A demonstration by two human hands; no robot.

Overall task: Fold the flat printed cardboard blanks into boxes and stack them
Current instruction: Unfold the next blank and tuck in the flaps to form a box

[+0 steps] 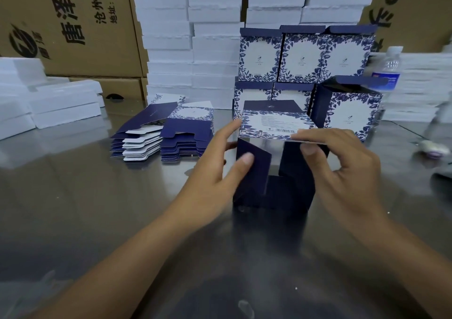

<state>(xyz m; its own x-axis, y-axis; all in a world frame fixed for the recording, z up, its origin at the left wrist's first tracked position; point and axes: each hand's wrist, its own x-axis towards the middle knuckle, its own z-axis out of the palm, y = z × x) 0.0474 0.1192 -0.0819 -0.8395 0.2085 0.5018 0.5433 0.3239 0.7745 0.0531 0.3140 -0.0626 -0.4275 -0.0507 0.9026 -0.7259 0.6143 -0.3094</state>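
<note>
Both forearms reach in over the shiny metal table (73,196), and between the hands, at the middle of the table, stands the half-folded box (288,191), dark blue with its end flaps not yet closed. The left hand (212,171) is spread wide: its thumb presses on the left side flap and its straight forefinger touches the corner of the printed barcode panel above. The right hand (342,167) is narrower, pinching the near edge of that same panel between forefinger and thumb. Just beyond the left hand lie two piles of flat blanks (183,145), side by side, blue and white. Behind the box rise the finished boxes (303,56), floral fronts facing forward, stacked in two tiers, with one more box (349,113) standing to the right, its lid flap up. A water bottle (389,71) stands near it, blurred. Farthest back are columns of plain white boxes (195,37), and brown cartons (73,25) printed with black characters.
</note>
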